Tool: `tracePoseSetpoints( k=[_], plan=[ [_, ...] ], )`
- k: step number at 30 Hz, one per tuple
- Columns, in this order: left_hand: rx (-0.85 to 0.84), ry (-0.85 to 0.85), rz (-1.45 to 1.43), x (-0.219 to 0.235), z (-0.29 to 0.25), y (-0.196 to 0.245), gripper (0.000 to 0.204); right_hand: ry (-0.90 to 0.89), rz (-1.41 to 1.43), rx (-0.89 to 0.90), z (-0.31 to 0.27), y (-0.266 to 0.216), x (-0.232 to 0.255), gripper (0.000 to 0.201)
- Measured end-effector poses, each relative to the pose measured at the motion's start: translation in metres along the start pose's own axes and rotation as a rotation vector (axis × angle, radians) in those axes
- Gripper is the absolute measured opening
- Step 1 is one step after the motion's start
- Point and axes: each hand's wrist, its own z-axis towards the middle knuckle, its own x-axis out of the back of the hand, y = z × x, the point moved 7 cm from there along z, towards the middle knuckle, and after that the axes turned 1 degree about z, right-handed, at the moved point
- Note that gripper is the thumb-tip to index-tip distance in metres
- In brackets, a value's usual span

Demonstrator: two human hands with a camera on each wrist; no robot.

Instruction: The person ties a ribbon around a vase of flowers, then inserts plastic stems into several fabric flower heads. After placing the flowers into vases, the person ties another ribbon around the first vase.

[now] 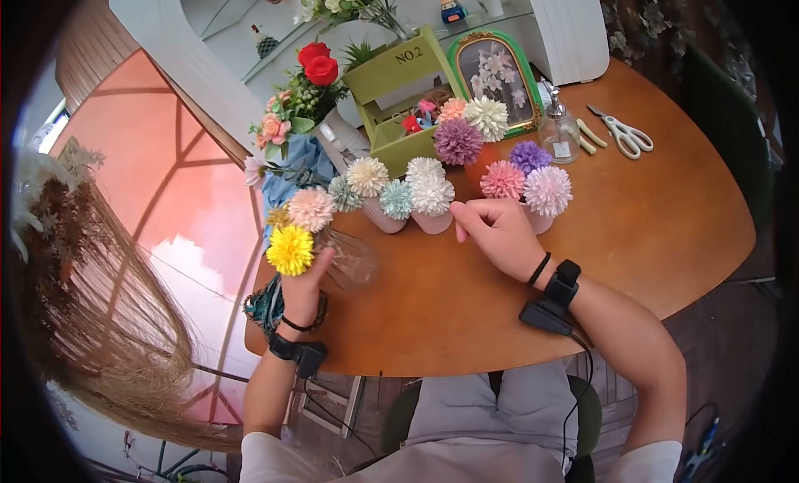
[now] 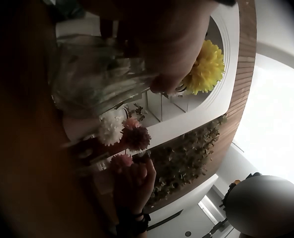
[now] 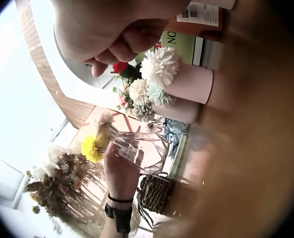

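Note:
My left hand (image 1: pixel 301 296) is curled against a clear faceted glass vase (image 3: pixel 144 151), its thumb near the mouth. A yellow pompom flower (image 1: pixel 290 250) stands just above that thumb, with a pale pink pompom flower (image 1: pixel 311 209) beside it. My right hand (image 1: pixel 503 237) hovers over the table with fingers curled in, and nothing shows in its grasp. Close behind it are a pink pompom flower (image 1: pixel 503 180) and a pale lilac-pink one (image 1: pixel 548 191) in a pot. White pompom flowers (image 3: pixel 159 67) in pink pots stand to its left.
Behind the flowers stand a green wooden box (image 1: pixel 399 92) marked NO.2 and a green-framed picture (image 1: pixel 497 79). At the right lie a glass pump bottle (image 1: pixel 559 137) and white-handled scissors (image 1: pixel 630 139). A woven basket (image 3: pixel 155 193) sits by the left hand. Dried grasses (image 1: pixel 108 258) hang at far left.

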Motion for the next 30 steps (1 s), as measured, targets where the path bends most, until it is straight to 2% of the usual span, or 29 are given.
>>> tracePoseSetpoints(
  k=[3, 7, 11, 15, 21, 28, 30],
  plan=[
    [0.08, 0.075, -0.035, 0.013, 0.011, -0.013, 0.04, 0.0, 0.027, 0.021, 0.0, 0.002, -0.002, 0.042],
    [0.042, 0.127, -0.097, 0.011, 0.025, -0.025, 0.042, -0.004, -0.004, -0.001, 0.0, 0.002, -0.001, 0.042],
    [0.207, 0.086, -0.093, 0.005, 0.039, -0.056, 0.042, -0.02, -0.023, -0.038, 0.0, 0.003, 0.0, 0.042],
    [0.167, 0.125, -0.096, -0.003, 0.048, -0.068, 0.043, -0.035, -0.01, -0.048, 0.0, 0.004, -0.001, 0.042],
    [0.216, 0.109, -0.117, -0.011, 0.051, -0.079, 0.041, -0.046, 0.046, -0.01, 0.0, 0.003, -0.005, 0.043],
    [0.199, 0.093, -0.16, -0.017, 0.048, -0.078, 0.04, -0.101, 0.037, -0.051, 0.001, 0.015, -0.007, 0.044],
    [0.212, 0.081, -0.154, -0.019, 0.041, -0.074, 0.05, -0.126, 0.025, -0.067, 0.002, 0.019, -0.008, 0.044]
  ],
)
